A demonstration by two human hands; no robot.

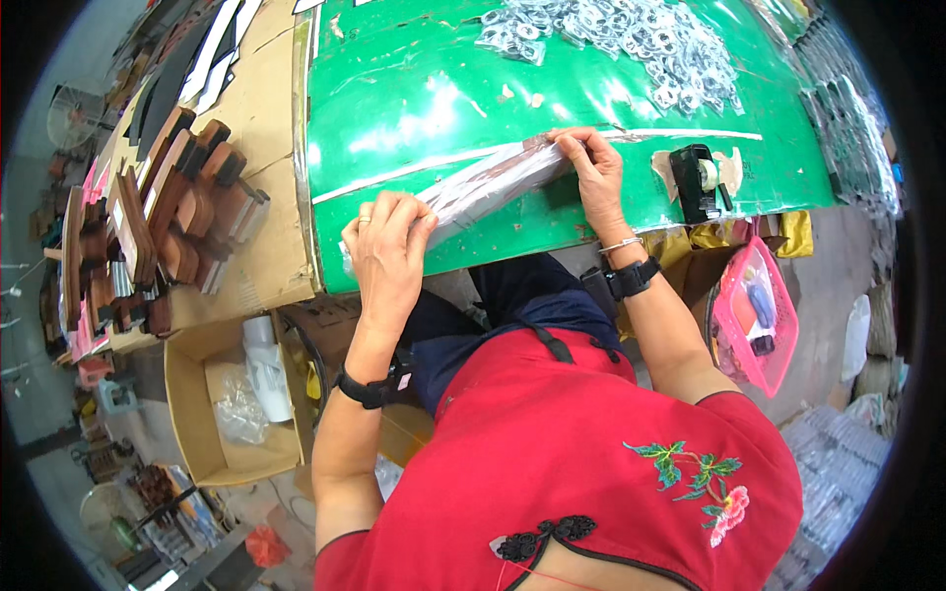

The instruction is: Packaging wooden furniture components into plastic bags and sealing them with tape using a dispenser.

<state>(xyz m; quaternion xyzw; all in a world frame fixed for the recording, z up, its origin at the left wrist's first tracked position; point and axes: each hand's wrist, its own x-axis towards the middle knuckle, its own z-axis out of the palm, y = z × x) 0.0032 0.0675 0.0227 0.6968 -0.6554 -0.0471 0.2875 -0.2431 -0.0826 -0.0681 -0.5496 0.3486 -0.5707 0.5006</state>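
Note:
A long, narrow package in clear plastic wrap slants over the near part of the green table top. My left hand is closed on its lower-left end, thumb and fingertips pinching the film. At the upper-right end, my right hand pinches the wrap between thumb and fingers. Something brown shows through the plastic near that end, but glare hides what it is. A black tape dispenser with a roll of clear tape stands to the right of my right hand.
Many small clear packets lie heaped at the far side. Brown wooden-looking pieces are stacked on cardboard at left. Below are an open carton with plastic bags and a pink basket at right.

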